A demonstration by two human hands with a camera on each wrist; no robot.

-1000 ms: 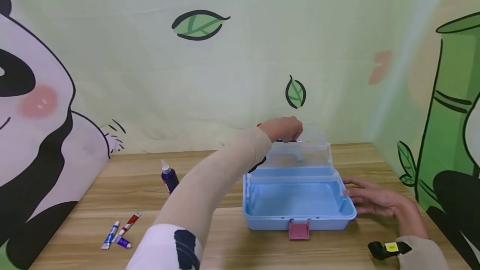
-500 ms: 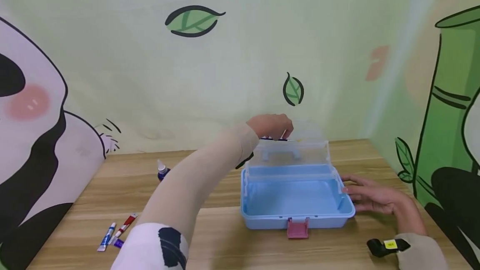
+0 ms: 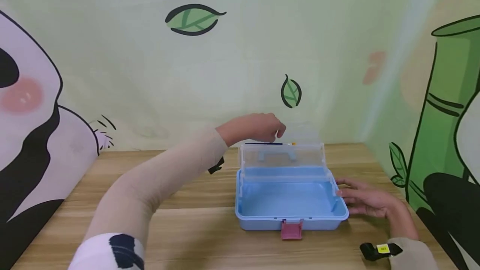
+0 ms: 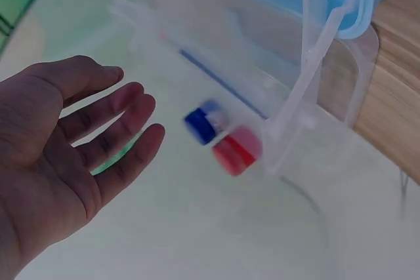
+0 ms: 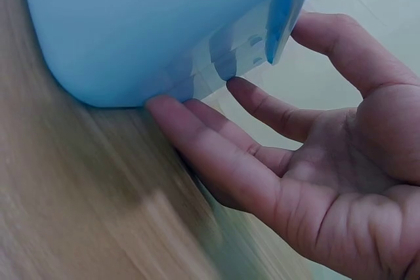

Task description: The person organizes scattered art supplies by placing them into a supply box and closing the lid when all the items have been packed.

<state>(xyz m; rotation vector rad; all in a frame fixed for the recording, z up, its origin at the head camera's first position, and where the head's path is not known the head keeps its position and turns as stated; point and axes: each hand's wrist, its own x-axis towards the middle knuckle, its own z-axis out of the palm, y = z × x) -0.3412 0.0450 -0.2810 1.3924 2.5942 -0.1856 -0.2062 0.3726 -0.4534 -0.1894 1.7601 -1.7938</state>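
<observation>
A light-blue plastic storage box (image 3: 292, 223) stands with its clear lid (image 3: 300, 157) raised at the back. Along the lid's far part lies a dark-handled paintbrush (image 3: 262, 143), also in the left wrist view as a blue stick (image 4: 223, 83). My left hand (image 3: 255, 127) hovers just above the brush; in the left wrist view its fingers are loosely bent with nothing between them. My right hand (image 3: 369, 199) rests against the box's right side, fingertips on the wall and thumb at the rim in the right wrist view.
Beside the brush in the left wrist view are a blurred blue object (image 4: 205, 122) and a red object (image 4: 236, 152). A pink latch (image 3: 291, 230) hangs at the box front. Behind the wooden table (image 3: 210, 236) is a printed cloth backdrop (image 3: 240, 53).
My left hand has let go of the paintbrush and drawn left. The left arm now hides the paint tubes and dark bottle seen earlier. My right hand has stayed on the box.
</observation>
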